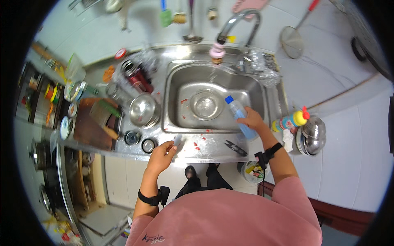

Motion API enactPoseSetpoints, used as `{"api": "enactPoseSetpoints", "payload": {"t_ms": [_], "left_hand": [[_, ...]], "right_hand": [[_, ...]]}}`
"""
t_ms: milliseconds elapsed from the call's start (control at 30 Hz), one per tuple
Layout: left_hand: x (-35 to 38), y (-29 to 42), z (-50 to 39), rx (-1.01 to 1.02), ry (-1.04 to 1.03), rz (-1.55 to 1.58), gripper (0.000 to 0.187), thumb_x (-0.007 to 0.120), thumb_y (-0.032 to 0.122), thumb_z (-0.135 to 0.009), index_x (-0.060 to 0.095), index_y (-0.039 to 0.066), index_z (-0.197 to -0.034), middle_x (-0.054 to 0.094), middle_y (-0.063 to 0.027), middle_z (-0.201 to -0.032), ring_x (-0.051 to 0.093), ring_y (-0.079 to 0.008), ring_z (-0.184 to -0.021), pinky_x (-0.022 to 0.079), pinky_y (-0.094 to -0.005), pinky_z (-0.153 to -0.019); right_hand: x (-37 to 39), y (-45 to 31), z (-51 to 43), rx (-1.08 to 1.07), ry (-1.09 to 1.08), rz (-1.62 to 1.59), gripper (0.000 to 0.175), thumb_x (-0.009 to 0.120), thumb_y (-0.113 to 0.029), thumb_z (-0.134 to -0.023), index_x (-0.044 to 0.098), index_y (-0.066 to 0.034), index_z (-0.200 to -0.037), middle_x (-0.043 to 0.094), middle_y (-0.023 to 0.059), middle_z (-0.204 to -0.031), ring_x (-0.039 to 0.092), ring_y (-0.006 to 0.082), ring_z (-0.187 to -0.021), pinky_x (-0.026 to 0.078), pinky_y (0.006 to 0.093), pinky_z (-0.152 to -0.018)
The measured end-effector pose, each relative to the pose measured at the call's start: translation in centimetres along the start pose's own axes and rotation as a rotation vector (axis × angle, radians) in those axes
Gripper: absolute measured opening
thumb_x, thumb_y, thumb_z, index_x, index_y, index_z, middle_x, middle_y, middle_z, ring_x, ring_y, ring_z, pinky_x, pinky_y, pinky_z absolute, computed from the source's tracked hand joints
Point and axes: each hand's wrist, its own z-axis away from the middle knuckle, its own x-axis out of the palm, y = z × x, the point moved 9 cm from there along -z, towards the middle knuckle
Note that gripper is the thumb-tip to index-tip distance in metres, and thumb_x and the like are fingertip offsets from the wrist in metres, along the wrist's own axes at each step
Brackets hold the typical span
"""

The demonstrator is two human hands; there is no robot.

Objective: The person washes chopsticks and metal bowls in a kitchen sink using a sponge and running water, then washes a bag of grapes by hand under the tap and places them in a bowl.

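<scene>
A clear plastic bottle with a blue cap and pale blue body is held in my right hand, tilted over the front right of the steel sink. My left hand is over the counter's front edge, with a small whitish, blurred object at its fingertips. Water runs from the pink-ended faucet towards a clear bowl in the sink. Red scraps and small black snips lie on the front ledge. A round black-rimmed lid is beside my left hand.
Left of the sink stand a steel bowl, a red vacuum flask and a cutting board bearing a cleaver. At right are a yellow-topped bottle and stacked steel bowls. A waste bin stands below.
</scene>
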Motion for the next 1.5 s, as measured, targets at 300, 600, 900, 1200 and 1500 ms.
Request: {"api": "enactPoseSetpoints", "payload": {"t_ms": [300, 600, 900, 1200, 1500], "left_hand": [[11.5, 8.6, -5.9, 0.14, -0.329, 0.089, 0.037, 0.06, 0.022, -0.087, 0.057, -0.004, -0.112, 0.066, -0.0148, -0.089, 0.063, -0.0176, -0.077, 0.05, -0.0282, -0.068], [37.0, 25.6, -10.9, 0.455, -0.505, -0.065, 0.083, 0.072, 0.023, -0.066, 0.031, -0.004, -0.134, 0.042, -0.0291, -0.129, 0.039, -0.0376, -0.123, 0.037, -0.0388, -0.1], [40.2, 30.3, -17.8, 0.512, -0.486, 0.11, 0.074, 0.069, 0.007, -0.061, 0.04, 0.008, -0.128, 0.058, -0.0206, -0.111, 0.053, -0.0381, -0.108, 0.043, -0.0386, -0.09], [40.8, 30.2, -21.7, 0.483, -0.415, 0.246, 0.073, 0.071, 0.01, -0.061, 0.04, 0.005, -0.128, 0.052, -0.0227, -0.118, 0.048, -0.038, -0.113, 0.039, -0.039, -0.096], [38.8, 28.1, -19.5, 0.468, -0.305, 0.217, 0.073, 0.067, 0.011, -0.069, 0.031, -0.007, -0.131, 0.046, -0.0283, -0.121, 0.045, -0.0407, -0.115, 0.037, -0.0395, -0.098]], "right_hand": [[-6.7, 9.5, 17.5, -0.171, 0.772, -1.074, 0.073, 0.075, -0.002, -0.069, 0.035, -0.0027, -0.13, 0.051, 0.0096, -0.118, 0.049, 0.0202, -0.111, 0.037, 0.0334, -0.096], [-7.2, 19.1, 16.5, -0.029, 1.084, -1.026, 0.077, 0.075, -0.001, -0.068, 0.032, -0.0015, -0.132, 0.047, 0.0125, -0.125, 0.048, 0.0225, -0.113, 0.038, 0.0335, -0.096], [-9.7, 20.0, 11.9, -0.054, 0.977, -0.873, 0.08, 0.074, -0.004, -0.071, 0.027, -0.0002, -0.136, 0.042, 0.0152, -0.131, 0.044, 0.0242, -0.119, 0.032, 0.0358, -0.101], [-9.5, 20.4, 8.7, -0.041, 1.0, -0.848, 0.083, 0.075, -0.012, -0.074, 0.023, -0.0001, -0.137, 0.038, 0.0178, -0.134, 0.04, 0.0253, -0.121, 0.03, 0.0383, -0.103], [-8.8, 19.9, 9.0, -0.149, 0.98, -0.839, 0.086, 0.074, -0.006, -0.073, 0.018, -0.0009, -0.138, 0.034, 0.0188, -0.137, 0.037, 0.0278, -0.124, 0.029, 0.041, -0.105]]}}
